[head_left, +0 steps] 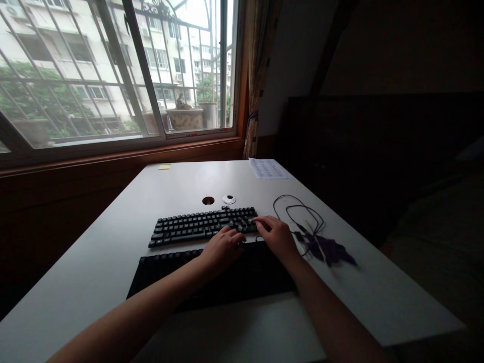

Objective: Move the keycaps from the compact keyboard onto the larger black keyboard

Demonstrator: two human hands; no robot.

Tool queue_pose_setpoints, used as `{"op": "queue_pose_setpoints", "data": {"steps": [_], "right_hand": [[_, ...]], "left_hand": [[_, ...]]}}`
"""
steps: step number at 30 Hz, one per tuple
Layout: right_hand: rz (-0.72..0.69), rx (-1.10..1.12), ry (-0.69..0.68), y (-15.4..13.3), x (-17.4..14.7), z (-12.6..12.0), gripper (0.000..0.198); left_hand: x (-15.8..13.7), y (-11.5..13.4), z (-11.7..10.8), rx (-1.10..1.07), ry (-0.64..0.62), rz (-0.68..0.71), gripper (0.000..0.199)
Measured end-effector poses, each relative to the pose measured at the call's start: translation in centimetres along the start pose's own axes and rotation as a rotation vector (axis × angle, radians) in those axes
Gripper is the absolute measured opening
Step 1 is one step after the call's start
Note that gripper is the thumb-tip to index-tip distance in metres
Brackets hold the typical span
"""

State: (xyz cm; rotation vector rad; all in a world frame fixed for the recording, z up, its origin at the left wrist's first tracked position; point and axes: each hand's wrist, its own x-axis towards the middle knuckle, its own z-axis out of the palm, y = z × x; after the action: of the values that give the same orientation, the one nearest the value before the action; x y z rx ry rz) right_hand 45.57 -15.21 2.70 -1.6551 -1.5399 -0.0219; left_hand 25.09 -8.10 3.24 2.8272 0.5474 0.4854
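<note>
Black keycaps [189, 224] lie in rows on the white table, set out like a keyboard. Nearer me is a black keyboard base [234, 282], with a few keycaps along its far left edge. My left hand [223, 247] rests over the far edge of the base, its fingers curled together and pointing right; whatever they hold is hidden. My right hand [278, 234] reaches over the right end of the keycap rows. Its thumb and forefinger come together at a keycap [254, 222] there. My forearms cover part of the base.
Right of the keycaps lie a coiled black cable [287, 196] and a crumpled dark purple cloth [330, 249]. A printed sheet [269, 169] and a yellow note [165, 166] are at the far edge. A round cable hole [208, 200] has its white cover [229, 199] beside it.
</note>
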Motion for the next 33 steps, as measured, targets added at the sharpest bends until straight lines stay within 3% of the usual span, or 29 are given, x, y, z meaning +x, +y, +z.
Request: {"op": "queue_pose_setpoints", "data": {"steps": [7, 14, 17, 26, 33], "right_hand": [[-0.009, 0.032, -0.062, -0.6, 0.0, -0.2, 0.019], [-0.118, 0.048, -0.342, -1.4, -0.6, 0.0, 0.013], [-0.118, 0.025, -0.397, -1.4, -0.7, 0.2, 0.013], [-0.049, 0.12, -0.483, -1.2, -0.7, 0.2, 0.014], [-0.083, 0.113, -0.438, -1.2, -0.7, 0.4, 0.012]], "left_hand": [[-1.0, -0.3, -0.5, -0.002, 0.036, -0.029, 0.024], [-3.8, -1.4, -2.0, 0.041, 0.031, -0.081, 0.014], [-4.9, -2.1, -2.1, 0.05, 0.038, -0.112, 0.016], [-6.1, -3.4, -1.7, 0.001, 0.073, -0.153, 0.014], [-6.2, -3.3, -1.1, 0.014, 0.101, -0.159, 0.01]]}}
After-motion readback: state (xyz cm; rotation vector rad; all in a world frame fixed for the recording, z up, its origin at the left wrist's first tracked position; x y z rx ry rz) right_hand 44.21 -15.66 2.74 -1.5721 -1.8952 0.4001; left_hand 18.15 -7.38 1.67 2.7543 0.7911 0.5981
